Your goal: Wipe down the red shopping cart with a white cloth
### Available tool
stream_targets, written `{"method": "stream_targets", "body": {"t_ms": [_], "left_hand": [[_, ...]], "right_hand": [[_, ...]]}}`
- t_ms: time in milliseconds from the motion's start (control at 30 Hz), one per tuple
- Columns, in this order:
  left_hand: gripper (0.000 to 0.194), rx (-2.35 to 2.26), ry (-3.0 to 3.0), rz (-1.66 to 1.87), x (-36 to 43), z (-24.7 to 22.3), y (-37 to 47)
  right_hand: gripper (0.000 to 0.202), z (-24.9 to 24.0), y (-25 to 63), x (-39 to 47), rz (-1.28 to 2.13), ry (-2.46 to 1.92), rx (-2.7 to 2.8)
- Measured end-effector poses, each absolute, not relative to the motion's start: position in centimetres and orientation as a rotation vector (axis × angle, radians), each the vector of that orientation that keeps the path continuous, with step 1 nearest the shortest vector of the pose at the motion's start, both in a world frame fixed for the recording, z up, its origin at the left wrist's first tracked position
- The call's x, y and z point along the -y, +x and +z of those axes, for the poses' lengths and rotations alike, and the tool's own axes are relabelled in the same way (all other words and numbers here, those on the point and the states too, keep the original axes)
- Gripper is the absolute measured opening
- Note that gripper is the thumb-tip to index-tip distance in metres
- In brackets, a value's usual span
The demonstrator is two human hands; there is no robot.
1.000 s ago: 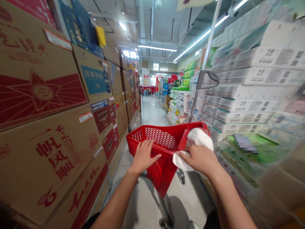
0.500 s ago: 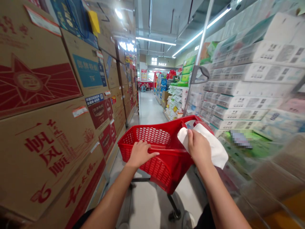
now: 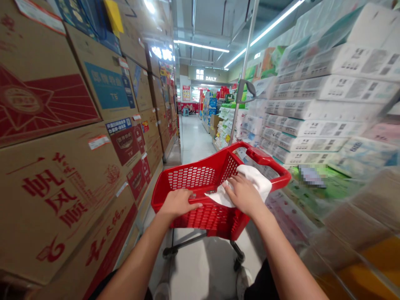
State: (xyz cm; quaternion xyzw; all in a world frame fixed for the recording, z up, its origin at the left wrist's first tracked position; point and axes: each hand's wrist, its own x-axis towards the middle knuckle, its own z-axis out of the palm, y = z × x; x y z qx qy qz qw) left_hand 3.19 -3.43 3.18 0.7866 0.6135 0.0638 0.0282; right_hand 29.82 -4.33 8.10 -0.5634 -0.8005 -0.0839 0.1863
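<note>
A red plastic shopping cart (image 3: 208, 216) with perforated basket walls stands turned sideways in front of me. My left hand (image 3: 177, 203) grips its near rim, fingers over the edge and thumb lying along the outside. In my right hand (image 3: 245, 195) is a white cloth (image 3: 261, 181), pressed on the near rim close to the handle end. The cloth's loose part hangs toward the inside of the basket. The red push handle (image 3: 283, 180) sticks out to the right of my right hand. My right fingertips partly hide in the cloth's folds.
Stacked cardboard boxes (image 3: 71, 187) line the left side. Piled packs of white tissue (image 3: 312, 108) and a green pack (image 3: 337, 183) fill the right. A metal post (image 3: 245, 54) with a grey bracket (image 3: 246, 91) rises behind the cart. The aisle floor (image 3: 193, 135) runs ahead.
The cart has turned, bringing its handle into clear view on the right. My right hand moved left with the cloth, onto the near rim. My left hand stays on the rim.
</note>
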Motion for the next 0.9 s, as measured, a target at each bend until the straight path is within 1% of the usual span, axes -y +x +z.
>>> {"method": "stream_targets", "body": {"t_ms": [100, 200, 300, 533, 667, 733, 800, 867, 900], "left_hand": [[0.069, -1.898, 2.413, 0.136, 3.4, 3.2, 1.3], [0.067, -1.855, 2.399, 0.078, 3.4, 2.9, 0.2], [0.063, -1.828, 2.383, 0.043, 3.6, 2.2, 0.3], [0.053, -1.784, 2.412, 0.141, 3.6, 1.8, 0.9], [0.049, -1.77, 2.334, 0.132, 3.3, 2.1, 0.3], [0.048, -1.764, 2.329, 0.145, 3.3, 2.1, 0.1], [0.051, -1.763, 2.351, 0.221, 3.3, 2.1, 0.0], [0.064, -1.753, 2.384, 0.324, 3.4, 2.0, 0.0], [0.071, -1.737, 2.398, 0.356, 3.5, 2.0, 0.0]], "right_hand": [[0.043, 7.5, 30.7, 3.7, -0.277, -1.675, 2.298], [0.044, 7.0, 30.9, 3.3, -0.383, -1.767, 2.306], [0.046, 5.9, 29.6, 3.1, -0.421, -1.739, 2.337], [0.032, 3.2, 24.1, 4.0, -0.246, -1.33, 2.533], [0.023, 3.4, 25.4, 3.5, -0.107, -1.221, 2.564], [0.026, 3.8, 27.1, 3.1, -0.08, -1.216, 2.529], [0.034, 4.2, 28.7, 2.7, -0.044, -1.205, 2.479], [0.037, 4.6, 29.8, 2.6, 0.023, -1.148, 2.434], [0.035, 4.8, 30.0, 2.6, 0.062, -1.108, 2.413]]}}
